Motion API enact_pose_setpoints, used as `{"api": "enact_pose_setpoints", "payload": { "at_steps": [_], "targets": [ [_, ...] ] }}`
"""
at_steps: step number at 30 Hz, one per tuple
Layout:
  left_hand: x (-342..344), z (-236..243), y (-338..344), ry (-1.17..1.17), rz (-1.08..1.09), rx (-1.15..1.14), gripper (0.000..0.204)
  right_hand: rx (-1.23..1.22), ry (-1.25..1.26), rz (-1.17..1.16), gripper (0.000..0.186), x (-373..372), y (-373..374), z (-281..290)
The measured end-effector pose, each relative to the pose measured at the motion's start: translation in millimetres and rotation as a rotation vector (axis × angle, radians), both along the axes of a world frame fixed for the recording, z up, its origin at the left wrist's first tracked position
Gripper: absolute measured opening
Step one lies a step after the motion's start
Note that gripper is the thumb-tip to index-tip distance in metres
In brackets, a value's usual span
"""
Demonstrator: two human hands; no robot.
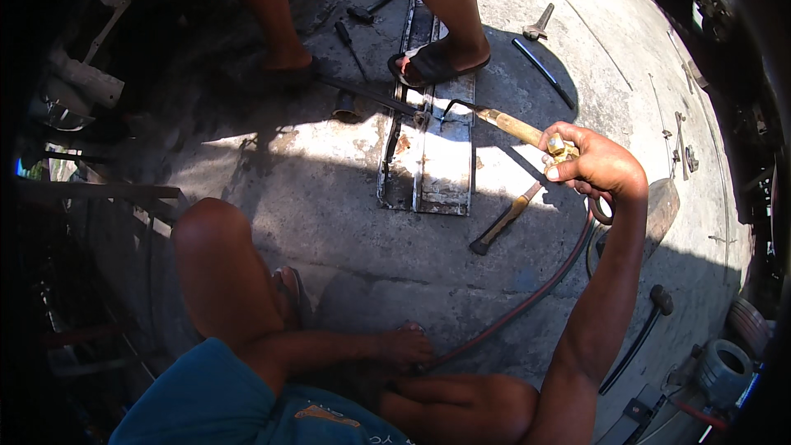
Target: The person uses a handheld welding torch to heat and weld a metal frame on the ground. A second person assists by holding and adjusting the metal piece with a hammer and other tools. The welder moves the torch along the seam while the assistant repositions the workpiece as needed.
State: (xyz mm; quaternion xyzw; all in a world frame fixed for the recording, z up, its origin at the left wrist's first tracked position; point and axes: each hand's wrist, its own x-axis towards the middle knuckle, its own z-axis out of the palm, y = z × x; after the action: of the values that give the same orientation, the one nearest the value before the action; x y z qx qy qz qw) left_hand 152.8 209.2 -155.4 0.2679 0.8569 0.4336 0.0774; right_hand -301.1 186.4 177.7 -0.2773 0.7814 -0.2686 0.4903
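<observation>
My right hand [589,161] is closed around a gas torch [512,125], gripping it by the brass valve end. The torch's dark, bent tip reaches left over a long, worn metal panel [445,169] on the concrete; whether it touches is unclear. A red hose [544,288] curves from below this hand toward my feet. My left hand [405,346] appears low in the middle, in shade near my feet, its fingers too dark to make out. Another person's sandaled foot [445,62] stands on the panel, beside the end of a dark bar [371,97].
A wooden-handled tool [507,218] lies below the torch. Beyond are a wrench [540,23], a dark rod [544,72], a screwdriver [352,49] and a hammer [375,7]. Another hammer [659,301] lies right of my arm. A grey ring-shaped object [725,371] stands at lower right.
</observation>
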Motion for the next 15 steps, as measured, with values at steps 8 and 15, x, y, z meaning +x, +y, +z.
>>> {"api": "enact_pose_setpoints", "payload": {
  "at_steps": [8, 15],
  "targets": [
    [1.2, 1.0, -2.7, 0.003, -0.029, -0.028, 0.061, 0.022, 0.005, -0.011, 0.038, 2.8, 1.8, 4.9],
    [-2.5, 5.4, -3.8, -0.006, -0.041, -0.039, 0.057, 0.037, 0.022, -0.033, 0.04, 5.5, 4.6, 7.2]
  ]
}}
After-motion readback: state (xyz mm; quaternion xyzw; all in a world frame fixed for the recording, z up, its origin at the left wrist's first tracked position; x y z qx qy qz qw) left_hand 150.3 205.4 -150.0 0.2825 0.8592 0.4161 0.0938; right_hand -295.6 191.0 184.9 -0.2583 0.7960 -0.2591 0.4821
